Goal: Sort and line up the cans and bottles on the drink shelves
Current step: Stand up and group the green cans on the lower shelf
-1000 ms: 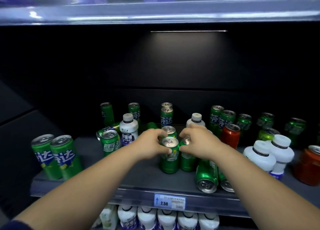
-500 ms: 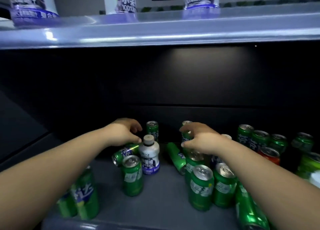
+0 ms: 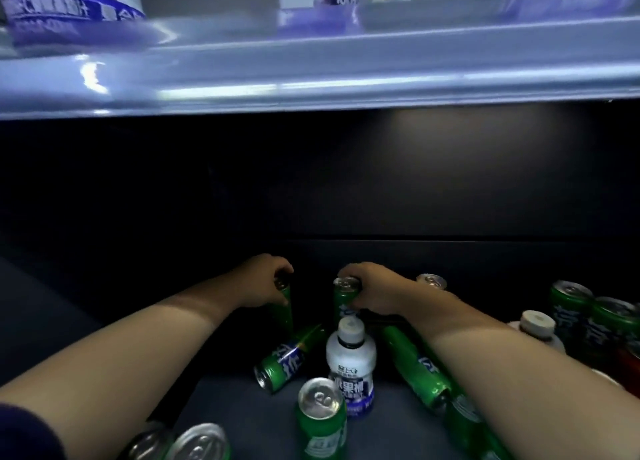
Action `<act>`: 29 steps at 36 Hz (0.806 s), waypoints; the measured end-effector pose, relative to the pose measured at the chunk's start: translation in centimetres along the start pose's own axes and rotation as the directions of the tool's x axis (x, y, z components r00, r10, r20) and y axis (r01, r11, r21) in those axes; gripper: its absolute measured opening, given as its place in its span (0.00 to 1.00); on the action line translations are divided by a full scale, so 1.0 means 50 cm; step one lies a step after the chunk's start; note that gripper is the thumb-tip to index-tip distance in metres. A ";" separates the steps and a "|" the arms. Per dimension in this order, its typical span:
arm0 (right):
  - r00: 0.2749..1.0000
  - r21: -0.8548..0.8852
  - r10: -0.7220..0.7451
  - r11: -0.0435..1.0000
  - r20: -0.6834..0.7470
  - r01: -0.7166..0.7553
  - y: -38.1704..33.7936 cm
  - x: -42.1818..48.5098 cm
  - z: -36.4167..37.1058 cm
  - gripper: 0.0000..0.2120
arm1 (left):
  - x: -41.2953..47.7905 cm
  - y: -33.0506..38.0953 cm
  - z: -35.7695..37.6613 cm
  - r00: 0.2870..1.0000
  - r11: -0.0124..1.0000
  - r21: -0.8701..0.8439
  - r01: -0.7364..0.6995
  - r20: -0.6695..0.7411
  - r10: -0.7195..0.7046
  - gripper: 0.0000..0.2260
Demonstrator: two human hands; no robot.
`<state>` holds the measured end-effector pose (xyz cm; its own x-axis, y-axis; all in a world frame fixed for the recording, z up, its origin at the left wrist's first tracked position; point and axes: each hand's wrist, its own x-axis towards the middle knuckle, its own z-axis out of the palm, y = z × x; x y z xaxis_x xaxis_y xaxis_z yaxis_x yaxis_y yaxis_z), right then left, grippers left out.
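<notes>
Reaching deep into a dim drink shelf (image 3: 242, 414), a person's left hand (image 3: 261, 279) curls round a green can (image 3: 284, 307) at the back, at eleven o'clock from a white bottle (image 3: 351, 355). The right hand (image 3: 375, 291) clasps a second can (image 3: 343, 302) at twelve o'clock. The cans look slick and thin-walled, heavy if full, and are best gripped mid-body. A toppled can (image 3: 282, 361) lies at eight o'clock. Both held cans' bases are hidden, and the labels blur in shadow.
</notes>
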<state>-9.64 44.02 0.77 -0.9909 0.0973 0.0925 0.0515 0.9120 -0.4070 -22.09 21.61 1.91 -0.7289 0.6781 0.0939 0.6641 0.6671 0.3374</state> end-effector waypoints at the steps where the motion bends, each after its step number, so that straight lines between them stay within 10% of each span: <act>1: 1.000 0.001 0.010 1.000 0.012 -0.010 -0.001 0.008 0.007 0.25 | 0.009 -0.007 0.005 1.000 1.000 0.006 0.010 0.017 -0.010 0.32; 29: 0.926 0.023 -0.169 0.982 -0.337 0.187 -0.094 -0.134 -0.112 0.28 | -0.129 0.103 -0.141 0.992 0.984 0.146 -0.099 -0.065 0.109 0.29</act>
<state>-2.57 41.33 7.13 -0.8847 0.0707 0.4608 -0.1378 0.9046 -0.4034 -15.15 18.49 9.64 -0.6610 0.7257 0.1908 0.7502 0.6345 0.1858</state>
